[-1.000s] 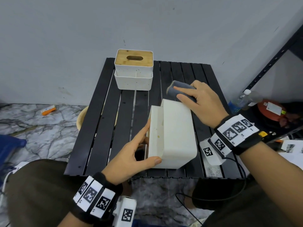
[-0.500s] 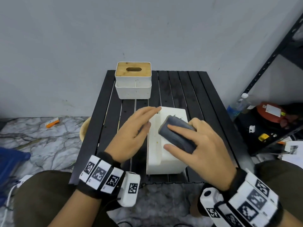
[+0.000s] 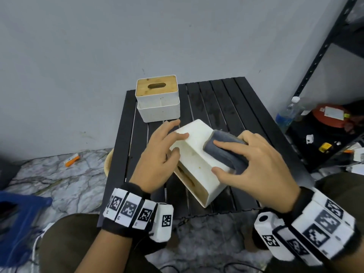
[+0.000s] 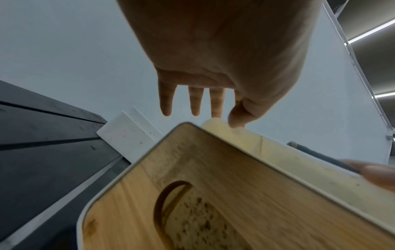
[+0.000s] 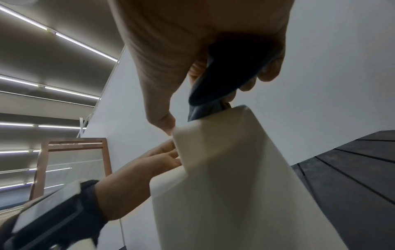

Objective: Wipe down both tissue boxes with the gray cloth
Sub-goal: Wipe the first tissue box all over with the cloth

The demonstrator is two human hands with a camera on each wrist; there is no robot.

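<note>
The near white tissue box (image 3: 199, 160) lies on its side at an angle on the black slatted table (image 3: 226, 107), wooden lid (image 4: 213, 194) facing lower left. My right hand (image 3: 215, 156) grips the folded gray cloth (image 3: 226, 152) and presses it on the box's upper face; in the right wrist view the fingers curl round the cloth (image 5: 224, 71). My left hand (image 3: 173, 142) rests on the box's far left edge with straight fingers (image 4: 194, 101), thumb on the corner. The second tissue box (image 3: 158, 99) stands upright at the table's back left, untouched.
A grey wall runs behind the table. To the right, a black metal shelf (image 3: 319, 56) holds a plastic bottle (image 3: 285, 117), a red container (image 3: 331, 115) and small clutter. A beige bowl (image 3: 108, 162) sits under the table's left side. A blue bag (image 3: 17, 219) lies on the marble floor.
My right hand drew the cloth from the box's far end onto its upper face. My left hand shifted from the near end to the far left edge. The box has turned at an angle.
</note>
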